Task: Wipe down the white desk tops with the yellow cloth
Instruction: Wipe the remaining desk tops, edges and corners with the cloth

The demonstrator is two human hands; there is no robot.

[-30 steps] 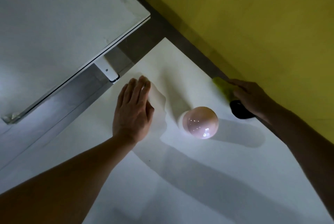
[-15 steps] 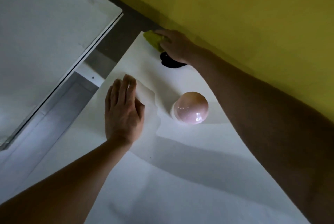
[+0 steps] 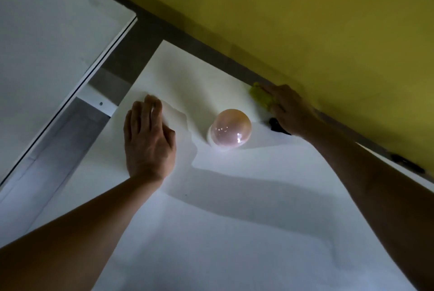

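Note:
The white desk top point(image 3: 234, 232) fills the lower half of the view. My right hand point(image 3: 290, 108) grips the crumpled yellow cloth point(image 3: 261, 97) and presses it on the desk's far edge, close to the yellow wall. My left hand point(image 3: 148, 140) lies flat on the desk near its left edge, fingers straight and together. Between the two hands a glowing pinkish round lamp point(image 3: 231, 129) stands on the desk.
A second white desk top point(image 3: 47, 44) lies to the left across a grey gap point(image 3: 131, 55). The yellow wall point(image 3: 305, 20) runs along the back. A small black object point(image 3: 277, 126) lies under my right hand, and another black piece point(image 3: 407, 163) sits at the far right edge.
My right hand has swept the cloth back to the right along the far edge, from the desk's far left corner to behind the lamp. The left hand stays flat in place.

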